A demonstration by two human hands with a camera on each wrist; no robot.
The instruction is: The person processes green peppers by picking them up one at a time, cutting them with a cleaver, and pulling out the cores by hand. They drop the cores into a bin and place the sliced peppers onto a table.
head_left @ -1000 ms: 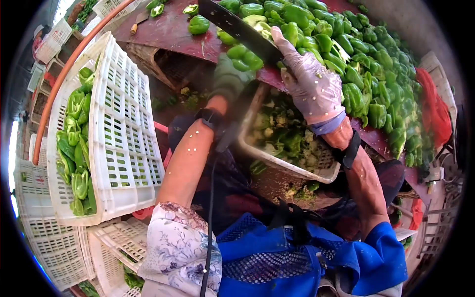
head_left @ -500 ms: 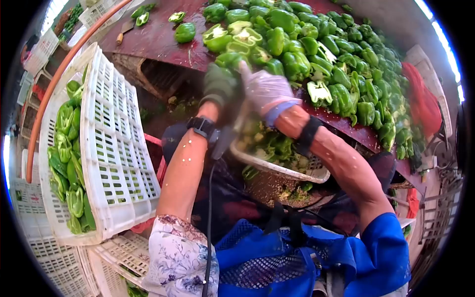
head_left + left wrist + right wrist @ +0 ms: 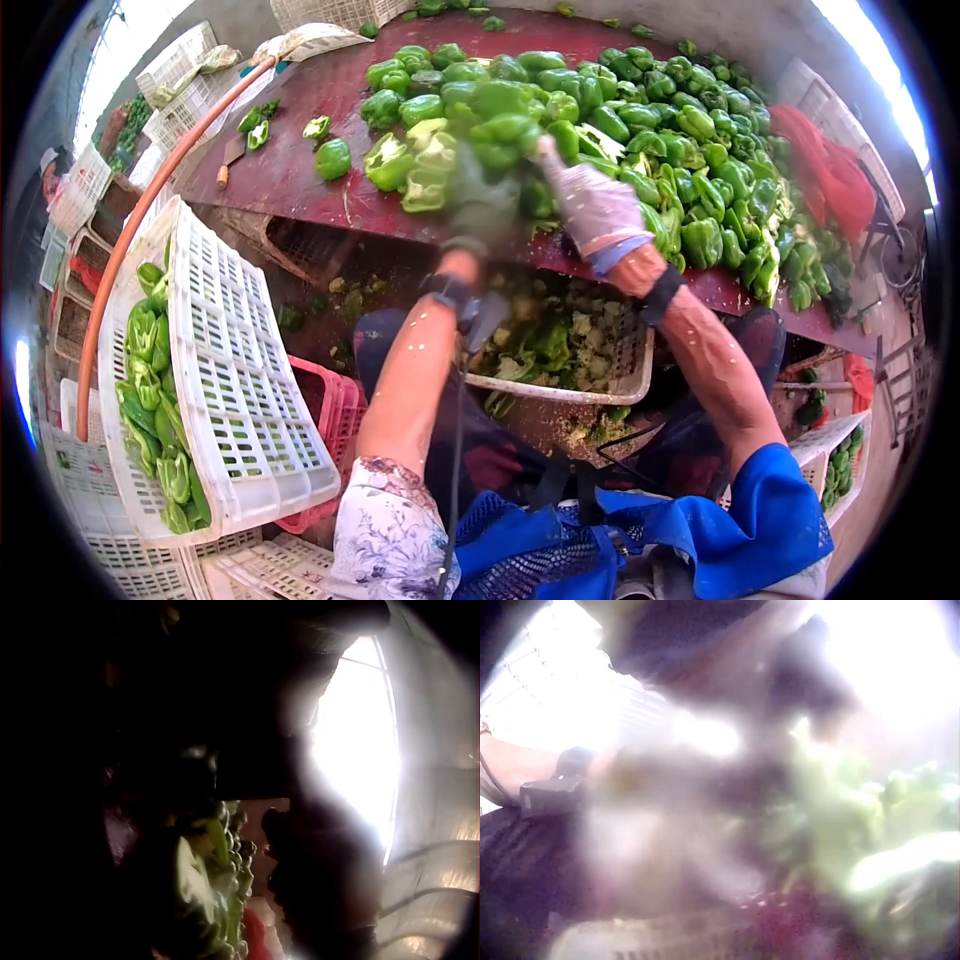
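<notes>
Dark red tabletop [image 3: 300,170] runs across the head view, heaped with green peppers [image 3: 640,130] from the middle out to the right edge. Both arms reach up over it. The left hand [image 3: 482,200], in a dark green glove, is a blur at the front of the pile, right against cut pepper halves [image 3: 420,165]; it may be gripping one, but I cannot tell if those fingers are curled or straight. The right hand [image 3: 595,205], in a pale glove, lies on the pile just beside the left, fingers pointing up the table, and its grip is hidden too. Below the table edge, between the forearms, sits a white tray [image 3: 635,375] full of pale cores and green scraps. Off to the left, a white crate [image 3: 235,340] stands tilted, cut peppers stacked inside along its far wall, with a red crate [image 3: 335,410] tucked beneath it. A lone pepper [image 3: 333,158] sits apart on the bare red top, and a small knife [image 3: 228,160] lies near the table's left edge.

Left wrist view now: mostly black, strong glare at the right, a strip of peppers [image 3: 217,877] low in the middle. No hand can be made out.

Right wrist view: heavy blur and glare. Green pepper shapes [image 3: 855,817] at the right, a dark strap on the other arm [image 3: 555,787] at the left.
</notes>
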